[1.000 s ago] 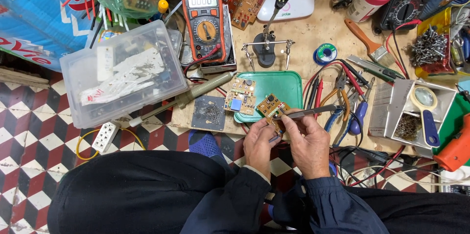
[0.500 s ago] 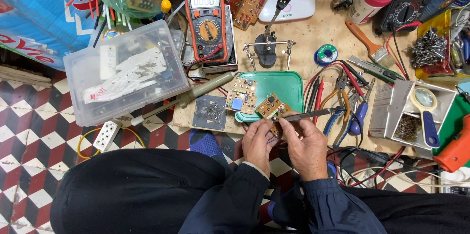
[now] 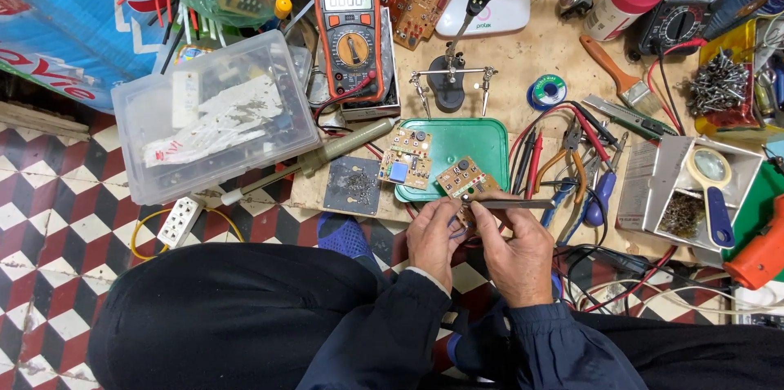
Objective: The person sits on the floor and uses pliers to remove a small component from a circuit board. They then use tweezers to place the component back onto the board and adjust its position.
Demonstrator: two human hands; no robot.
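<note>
— So, where does the small brown printed circuit board (image 3: 464,180) sit at this moment?

— Just off the near edge of the low wooden desk (image 3: 523,63), held over the person's lap. The left hand (image 3: 433,236) pinches its lower edge between thumb and fingers, closed on it. The right hand (image 3: 513,249) is closed around the slim grey metal tweezers (image 3: 508,204), which lie level, tips touching the board's near edge.

— What makes this step go well?

— I judge the board should stay steady: bracing both wrists against the knees would help. The tweezer tips want a light, square bite on the part, not a sideways drag across the tracks.

— Anything nearby to mind?

— The green plastic tray (image 3: 457,149) lies just beyond the board, and a second small board with a blue square part (image 3: 406,161) rests on the tray's left rim. Red-handled and blue-handled pliers (image 3: 572,178) lie to the right, close to the right hand. Farther back stand the black helping-hand stand with a magnifying lens (image 3: 457,71) and the orange digital multimeter (image 3: 351,31). I judge that small parts could drop to the chequered tile floor (image 3: 49,194), so working over the tray would be safer.
</note>
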